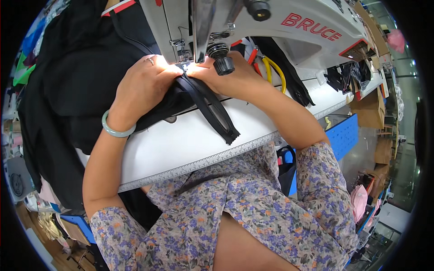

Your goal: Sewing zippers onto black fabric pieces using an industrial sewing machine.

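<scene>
A sewing machine (307, 36) stands over the white table, its lit presser foot (184, 63) just between my hands. My left hand (142, 83) is closed, fingers pinching black zipper tape at the foot; a pale bangle (118, 130) circles that wrist. My right hand (228, 79), partly hidden by the machine's black knob (224, 63), is closed on the same tape at the other side of the foot. The black zipper (214, 115) trails from there toward the table's front edge. Black fabric (72, 86) lies under and left of my left hand.
A ruler strip (203, 162) runs along the table's front edge. Yellow- and red-handled tools (275, 67) lie behind my right hand, beside more black material (300, 92). A cardboard box (370, 108) and a blue panel (341, 137) are beyond the table's right side.
</scene>
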Action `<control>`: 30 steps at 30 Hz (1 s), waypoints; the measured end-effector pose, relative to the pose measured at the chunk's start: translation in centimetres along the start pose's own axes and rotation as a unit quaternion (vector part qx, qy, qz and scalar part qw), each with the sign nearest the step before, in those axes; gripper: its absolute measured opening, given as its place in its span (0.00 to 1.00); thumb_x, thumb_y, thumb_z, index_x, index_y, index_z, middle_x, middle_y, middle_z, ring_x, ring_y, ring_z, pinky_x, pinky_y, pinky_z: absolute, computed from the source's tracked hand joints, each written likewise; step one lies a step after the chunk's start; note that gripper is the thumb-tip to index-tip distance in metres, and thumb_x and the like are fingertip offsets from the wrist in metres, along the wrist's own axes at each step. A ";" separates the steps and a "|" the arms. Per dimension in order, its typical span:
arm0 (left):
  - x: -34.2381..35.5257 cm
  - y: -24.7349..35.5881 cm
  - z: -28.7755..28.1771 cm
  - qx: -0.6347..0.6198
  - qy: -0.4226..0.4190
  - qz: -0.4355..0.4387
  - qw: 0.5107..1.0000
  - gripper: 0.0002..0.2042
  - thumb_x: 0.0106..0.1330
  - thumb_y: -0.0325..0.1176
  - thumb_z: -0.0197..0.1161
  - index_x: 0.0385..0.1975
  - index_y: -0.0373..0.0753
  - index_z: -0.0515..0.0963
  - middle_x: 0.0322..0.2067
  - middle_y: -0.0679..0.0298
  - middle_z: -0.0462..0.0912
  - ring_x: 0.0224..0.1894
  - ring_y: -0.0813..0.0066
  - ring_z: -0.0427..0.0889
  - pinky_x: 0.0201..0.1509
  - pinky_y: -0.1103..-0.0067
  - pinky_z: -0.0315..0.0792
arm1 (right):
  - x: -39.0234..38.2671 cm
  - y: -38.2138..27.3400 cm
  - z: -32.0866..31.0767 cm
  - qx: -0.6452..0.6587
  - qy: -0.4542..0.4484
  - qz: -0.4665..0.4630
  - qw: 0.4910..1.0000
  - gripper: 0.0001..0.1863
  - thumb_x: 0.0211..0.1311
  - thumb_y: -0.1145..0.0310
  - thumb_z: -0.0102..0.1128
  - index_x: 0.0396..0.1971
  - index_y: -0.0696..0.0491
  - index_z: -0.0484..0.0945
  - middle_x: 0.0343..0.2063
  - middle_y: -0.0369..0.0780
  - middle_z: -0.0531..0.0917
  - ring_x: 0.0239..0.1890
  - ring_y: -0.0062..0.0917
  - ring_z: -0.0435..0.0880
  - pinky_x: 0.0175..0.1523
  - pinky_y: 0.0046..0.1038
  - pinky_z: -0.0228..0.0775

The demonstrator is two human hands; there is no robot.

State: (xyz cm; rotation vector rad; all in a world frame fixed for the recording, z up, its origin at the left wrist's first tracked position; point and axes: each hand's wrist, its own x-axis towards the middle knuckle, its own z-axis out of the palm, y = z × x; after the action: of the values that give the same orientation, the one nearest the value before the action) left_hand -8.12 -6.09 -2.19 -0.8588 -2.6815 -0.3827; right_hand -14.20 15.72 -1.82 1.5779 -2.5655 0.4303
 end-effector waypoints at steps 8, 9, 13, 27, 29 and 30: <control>-4.0 2.7 0.2 0.037 0.225 -0.131 0.965 0.15 0.53 0.23 0.66 0.42 0.38 0.79 0.41 0.62 0.82 0.48 0.62 0.78 0.56 0.67 0.68 | -1.3 -0.4 1.0 0.046 0.252 -0.194 0.947 0.14 0.45 0.73 0.61 0.35 0.50 0.80 0.32 0.36 0.83 0.20 0.23 0.80 0.23 0.23 0.71; -5.1 3.5 0.1 0.057 0.247 -0.180 0.950 0.15 0.54 0.22 0.66 0.42 0.37 0.79 0.42 0.62 0.82 0.49 0.62 0.77 0.58 0.66 0.67 | -1.6 -1.3 0.8 0.075 0.259 -0.225 0.937 0.15 0.44 0.75 0.60 0.36 0.53 0.80 0.31 0.35 0.83 0.20 0.22 0.79 0.22 0.22 0.70; -9.2 6.2 -0.6 0.099 0.227 -0.302 0.921 0.13 0.55 0.22 0.64 0.42 0.35 0.78 0.47 0.58 0.80 0.53 0.57 0.74 0.61 0.67 0.63 | -1.1 -4.4 2.6 0.031 0.183 -0.205 0.961 0.14 0.47 0.71 0.57 0.37 0.54 0.78 0.34 0.35 0.80 0.33 0.23 0.78 0.29 0.22 0.70; -6.7 5.3 4.0 0.164 0.068 -0.367 0.913 0.32 0.51 0.24 0.66 0.60 0.44 0.67 0.40 0.54 0.72 0.44 0.50 0.72 0.48 0.64 0.67 | 5.0 0.3 10.0 -0.079 0.197 0.080 0.974 0.04 0.48 0.69 0.56 0.23 0.52 0.78 0.23 0.35 0.76 0.30 0.28 0.79 0.34 0.31 0.74; -5.5 4.6 4.9 0.156 0.066 -0.415 0.894 0.37 0.48 0.23 0.65 0.63 0.45 0.63 0.42 0.52 0.71 0.46 0.50 0.70 0.50 0.63 0.67 | 4.4 1.4 9.9 0.048 0.213 0.065 0.974 0.04 0.52 0.68 0.57 0.24 0.51 0.79 0.25 0.37 0.78 0.32 0.32 0.81 0.36 0.33 0.74; -5.3 3.9 4.4 0.154 0.087 -0.422 0.889 0.39 0.46 0.21 0.64 0.64 0.43 0.61 0.43 0.51 0.70 0.47 0.48 0.70 0.51 0.62 0.66 | 4.0 0.7 7.1 0.194 0.173 0.000 0.966 0.05 0.56 0.66 0.57 0.25 0.50 0.79 0.27 0.38 0.79 0.34 0.34 0.80 0.38 0.34 0.73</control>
State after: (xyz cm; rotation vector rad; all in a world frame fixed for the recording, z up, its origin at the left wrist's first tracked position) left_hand -2.55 -4.22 -7.55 0.4551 -2.6868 -0.1790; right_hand -16.24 10.50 -7.84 1.4400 -2.3065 1.1561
